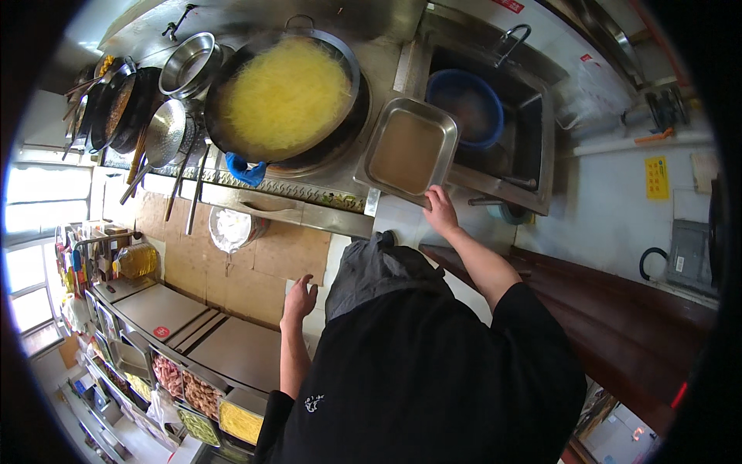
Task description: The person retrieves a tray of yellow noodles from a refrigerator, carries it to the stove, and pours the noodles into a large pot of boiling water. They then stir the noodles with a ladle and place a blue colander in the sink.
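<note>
My right hand (442, 210) grips the near right corner of a rectangular steel pan (410, 152); brownish liquid or a brownish bottom shows inside. The pan lies between the stove and the sink, its right side close to a blue basin (466, 109). My left hand (299, 300) hangs at my left side with its fingers apart and nothing in it. On the stove, a large wok (215, 110) is tilted and full of yellow shreds (284, 95) in steaming liquid. A blue cloth (246, 169) is wrapped around its near handle.
A steel sink (528, 139) with a faucet (513, 43) stands at the right. Steel bowls (188, 65), a perforated skimmer (166, 133) and ladles lie left of the wok. A white-lined bucket (231, 228) is on the floor. Behind my left side runs a counter (232, 348) with food trays.
</note>
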Tool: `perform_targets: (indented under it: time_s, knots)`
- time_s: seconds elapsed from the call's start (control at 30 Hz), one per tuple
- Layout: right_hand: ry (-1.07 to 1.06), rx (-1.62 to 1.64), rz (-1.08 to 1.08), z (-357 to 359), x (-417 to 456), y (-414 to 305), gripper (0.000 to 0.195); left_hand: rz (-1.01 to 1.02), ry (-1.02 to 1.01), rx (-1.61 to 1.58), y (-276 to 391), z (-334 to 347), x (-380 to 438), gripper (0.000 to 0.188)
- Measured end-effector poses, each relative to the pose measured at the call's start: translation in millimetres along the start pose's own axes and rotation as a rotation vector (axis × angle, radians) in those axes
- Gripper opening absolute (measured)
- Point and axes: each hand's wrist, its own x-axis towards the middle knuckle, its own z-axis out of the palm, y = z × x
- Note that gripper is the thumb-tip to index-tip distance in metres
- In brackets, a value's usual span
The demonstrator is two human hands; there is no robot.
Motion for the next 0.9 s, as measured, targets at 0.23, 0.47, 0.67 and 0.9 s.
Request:
perform_targets:
  time_s: [0.23,0.47,0.67,0.9]
  knots:
    - [-0.080,-0.077,0.073,-48,-31,-9,0.060,0.039,-0.038,-0.017,-5,-5,39,0.040]
    - [-0.165,-0.289,0.425,-58,-116,28,0.056,0.052,-0.095,0.031,-2,-9,70,0.041]
    - [-0.272,-0.368,1.231,-38,-175,76,0.036,0.086,-0.049,0.030,11,-24,81,0.040]
    - [-0.463,0.662,1.387,-45,-138,154,0.027,0.002,-0.014,-0.007,51,-13,87,0.039]
